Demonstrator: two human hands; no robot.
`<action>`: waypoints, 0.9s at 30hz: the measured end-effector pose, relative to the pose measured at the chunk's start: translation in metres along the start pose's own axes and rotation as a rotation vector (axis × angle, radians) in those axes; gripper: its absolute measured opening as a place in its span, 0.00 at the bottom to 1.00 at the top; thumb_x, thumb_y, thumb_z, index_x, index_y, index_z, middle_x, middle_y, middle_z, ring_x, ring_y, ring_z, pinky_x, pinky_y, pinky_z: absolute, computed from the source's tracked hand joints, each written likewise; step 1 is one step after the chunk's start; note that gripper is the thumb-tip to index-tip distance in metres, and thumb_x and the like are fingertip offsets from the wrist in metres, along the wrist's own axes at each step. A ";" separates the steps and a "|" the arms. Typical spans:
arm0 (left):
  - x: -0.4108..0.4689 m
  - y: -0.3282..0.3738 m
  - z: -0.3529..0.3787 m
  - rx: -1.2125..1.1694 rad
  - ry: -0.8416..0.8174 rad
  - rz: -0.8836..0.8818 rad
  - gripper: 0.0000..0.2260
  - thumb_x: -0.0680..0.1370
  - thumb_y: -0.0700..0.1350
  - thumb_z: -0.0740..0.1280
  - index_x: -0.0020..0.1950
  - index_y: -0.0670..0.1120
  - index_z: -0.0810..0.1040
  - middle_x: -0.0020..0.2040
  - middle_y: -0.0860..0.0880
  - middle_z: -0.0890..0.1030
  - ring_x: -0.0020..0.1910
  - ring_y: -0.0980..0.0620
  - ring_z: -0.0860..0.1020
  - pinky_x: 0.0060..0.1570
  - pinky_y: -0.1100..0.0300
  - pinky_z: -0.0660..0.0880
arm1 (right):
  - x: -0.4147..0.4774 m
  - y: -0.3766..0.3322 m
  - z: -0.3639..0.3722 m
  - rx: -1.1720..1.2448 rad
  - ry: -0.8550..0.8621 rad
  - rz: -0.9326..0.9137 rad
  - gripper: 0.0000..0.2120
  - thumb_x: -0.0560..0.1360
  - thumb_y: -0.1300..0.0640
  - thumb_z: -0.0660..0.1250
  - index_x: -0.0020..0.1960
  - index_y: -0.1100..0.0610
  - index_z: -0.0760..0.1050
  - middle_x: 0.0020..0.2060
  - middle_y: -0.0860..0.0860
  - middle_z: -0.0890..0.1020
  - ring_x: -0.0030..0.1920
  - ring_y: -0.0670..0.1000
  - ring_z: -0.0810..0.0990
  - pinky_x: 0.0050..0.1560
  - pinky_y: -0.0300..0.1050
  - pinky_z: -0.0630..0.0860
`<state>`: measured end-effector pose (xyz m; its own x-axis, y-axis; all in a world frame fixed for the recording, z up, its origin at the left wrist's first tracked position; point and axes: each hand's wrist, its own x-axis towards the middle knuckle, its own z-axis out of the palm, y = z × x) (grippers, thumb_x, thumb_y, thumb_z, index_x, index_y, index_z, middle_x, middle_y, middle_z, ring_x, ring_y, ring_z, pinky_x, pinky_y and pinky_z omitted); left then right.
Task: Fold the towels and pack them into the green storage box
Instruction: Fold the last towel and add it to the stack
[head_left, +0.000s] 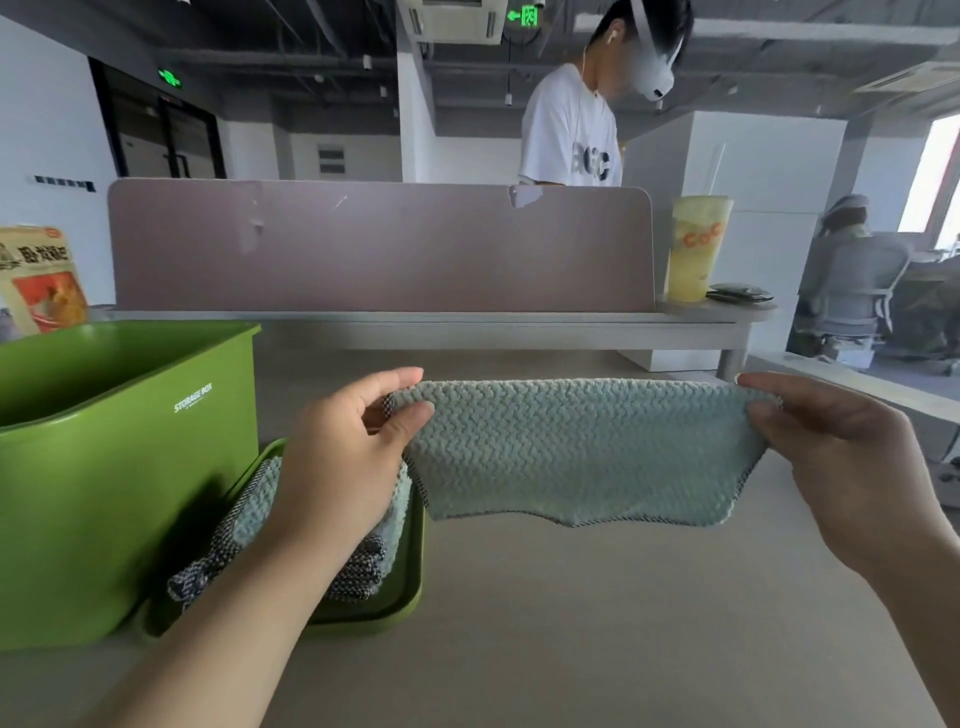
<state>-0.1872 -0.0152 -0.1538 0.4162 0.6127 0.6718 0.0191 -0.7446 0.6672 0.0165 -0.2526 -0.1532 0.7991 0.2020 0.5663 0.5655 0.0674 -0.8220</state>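
Far left, the green storage box (119, 441) stands open on the table (571, 623). No towel shows in the part of its inside that's visible, so packing looks not yet started. Just right of it, leaning on its base, is the lid (400, 597), with more towels (249, 519) heaped on it, rumpled, apparently unfolded.

The left hand (353, 457) pinches the top left corner of a pale green towel (571, 447) between thumb and fingers. The towel hangs stretched in the air above the table, clear of the box. The right hand (841, 457) pinches the top right corner the same way. My read: an early step, squaring this one up for folding, with the heap left to do.

Writing: the snack bag (41, 280) has Chinese characters (too blurred to read), the box says "STORAGE BOX" in white, and the yellow cup (696, 249) reads "CoCo" in orange.
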 end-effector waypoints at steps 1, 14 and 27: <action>0.000 0.002 0.000 0.017 0.012 0.028 0.09 0.74 0.48 0.70 0.54 0.56 0.81 0.22 0.47 0.70 0.21 0.54 0.64 0.23 0.64 0.57 | 0.001 0.001 0.000 -0.013 0.012 -0.020 0.10 0.75 0.65 0.67 0.49 0.52 0.82 0.34 0.44 0.83 0.28 0.39 0.73 0.28 0.25 0.67; 0.000 0.007 -0.003 0.065 0.137 0.085 0.07 0.79 0.46 0.62 0.44 0.48 0.77 0.33 0.52 0.78 0.32 0.60 0.75 0.33 0.72 0.66 | 0.002 0.003 -0.001 0.271 -0.065 0.041 0.15 0.60 0.44 0.71 0.40 0.54 0.83 0.36 0.48 0.84 0.44 0.54 0.79 0.49 0.45 0.80; -0.005 0.002 0.007 -0.075 -0.157 -0.355 0.14 0.78 0.58 0.58 0.51 0.51 0.78 0.45 0.54 0.80 0.47 0.53 0.78 0.40 0.59 0.68 | -0.005 0.022 0.005 -0.325 -0.307 0.716 0.06 0.74 0.65 0.67 0.44 0.70 0.78 0.33 0.59 0.76 0.33 0.55 0.74 0.34 0.45 0.72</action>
<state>-0.1827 -0.0216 -0.1577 0.5300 0.7761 0.3417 0.1230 -0.4691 0.8745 0.0236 -0.2472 -0.1743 0.9227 0.3485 -0.1652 0.0115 -0.4531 -0.8914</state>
